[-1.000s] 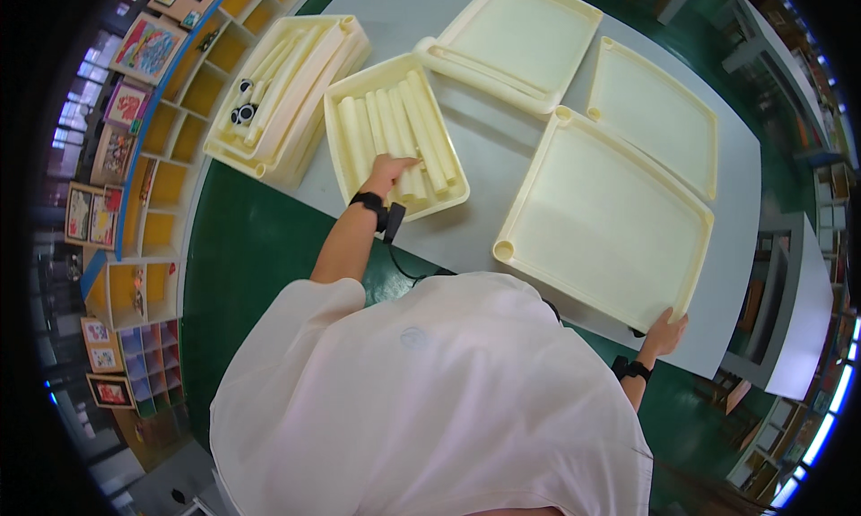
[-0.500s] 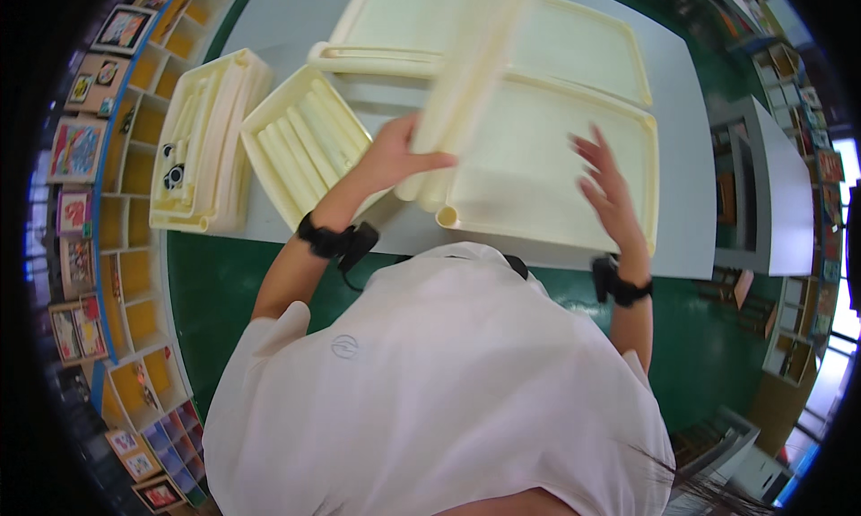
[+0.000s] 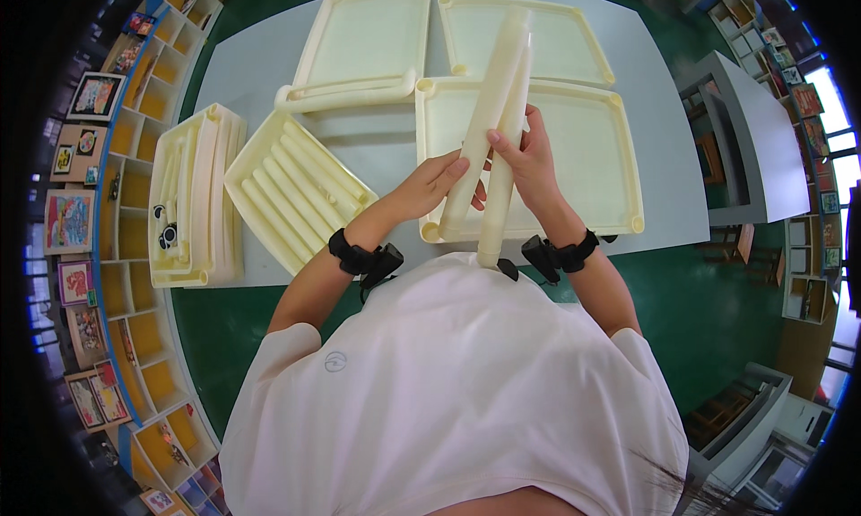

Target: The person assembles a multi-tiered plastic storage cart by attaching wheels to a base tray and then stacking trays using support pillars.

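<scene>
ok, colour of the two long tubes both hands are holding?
Pale cream plastic tubes, matching the trays; the head view shows them clearly.

Two long tubes (image 3: pixel 491 126) stand tilted over the nearest tray (image 3: pixel 592 148), between the left hand (image 3: pixel 430 182) and right hand (image 3: pixel 529 162). A tray of tubes (image 3: pixel 296 189) lies left; two more trays (image 3: pixel 368 36) lie behind.

surface: grey table (image 3: pixel 242 63) | on it: three shallow cream trays (image 3: pixel 363 36) | ribbed cream tray (image 3: pixel 296 189) holding tubes | stacked cream tray (image 3: pixel 193 198) at left edge
</scene>
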A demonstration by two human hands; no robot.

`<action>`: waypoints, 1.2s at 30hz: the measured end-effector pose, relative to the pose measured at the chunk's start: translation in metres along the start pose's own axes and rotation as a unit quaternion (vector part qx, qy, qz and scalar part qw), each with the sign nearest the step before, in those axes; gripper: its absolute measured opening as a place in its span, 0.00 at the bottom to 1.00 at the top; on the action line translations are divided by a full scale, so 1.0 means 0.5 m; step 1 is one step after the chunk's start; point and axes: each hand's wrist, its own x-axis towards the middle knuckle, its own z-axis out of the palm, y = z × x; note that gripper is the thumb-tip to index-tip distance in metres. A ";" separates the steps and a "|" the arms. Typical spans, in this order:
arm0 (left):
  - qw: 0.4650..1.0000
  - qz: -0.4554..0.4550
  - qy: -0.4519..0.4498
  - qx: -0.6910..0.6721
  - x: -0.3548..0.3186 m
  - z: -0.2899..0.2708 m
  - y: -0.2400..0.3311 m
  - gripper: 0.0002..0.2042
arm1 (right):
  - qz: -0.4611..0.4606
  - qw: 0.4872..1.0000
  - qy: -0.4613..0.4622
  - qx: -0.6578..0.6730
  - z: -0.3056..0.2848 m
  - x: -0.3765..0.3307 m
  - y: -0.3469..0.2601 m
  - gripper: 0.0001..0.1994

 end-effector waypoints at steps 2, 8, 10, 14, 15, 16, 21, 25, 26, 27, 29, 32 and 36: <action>1.000 -0.006 0.026 -0.001 -0.002 0.005 0.012 0.22 | -0.010 1.000 -0.004 0.006 -0.002 0.003 0.006 0.23; 0.979 0.052 0.179 -0.085 0.012 0.009 0.012 0.14 | -0.040 0.995 -0.056 -0.078 0.016 0.008 0.013 0.17; 0.975 0.080 0.185 -0.093 0.015 -0.012 0.015 0.10 | -0.135 0.985 -0.051 -0.097 0.031 0.016 0.016 0.15; 0.963 0.104 0.205 -0.139 -0.013 -0.029 0.014 0.07 | -0.114 0.991 0.030 -0.062 -0.005 0.015 0.028 0.13; 0.962 0.102 0.202 -0.151 -0.019 -0.037 0.010 0.08 | -0.118 0.990 0.066 -0.038 -0.022 0.013 0.037 0.12; 0.958 0.110 0.227 -0.138 -0.024 -0.039 0.003 0.07 | -0.109 0.989 0.096 -0.041 -0.036 0.007 0.035 0.10; 0.937 0.168 0.264 -0.154 -0.059 -0.043 -0.027 0.07 | -0.106 0.970 0.207 -0.072 -0.104 -0.037 0.049 0.05; 0.941 0.215 0.205 -0.164 -0.060 -0.055 -0.035 0.11 | -0.151 0.956 0.241 -0.070 -0.119 -0.072 0.050 0.08; 0.942 0.211 0.200 -0.170 -0.059 -0.056 -0.035 0.11 | -0.159 0.956 0.233 -0.078 -0.123 -0.078 0.051 0.08; 0.951 0.208 0.161 -0.164 -0.058 -0.055 -0.035 0.12 | -0.167 0.956 0.224 -0.085 -0.125 -0.083 0.052 0.07; 0.959 0.201 0.116 -0.165 -0.056 -0.051 -0.035 0.12 | -0.177 0.954 0.228 -0.076 -0.125 -0.086 0.061 0.07; 0.968 0.204 0.063 -0.130 -0.060 -0.035 -0.031 0.14 | -0.192 0.954 0.214 -0.087 -0.111 -0.085 0.071 0.07; 0.974 0.218 0.010 -0.065 -0.082 -0.025 -0.023 0.11 | -0.149 0.972 0.134 -0.121 -0.115 -0.076 0.066 0.06</action>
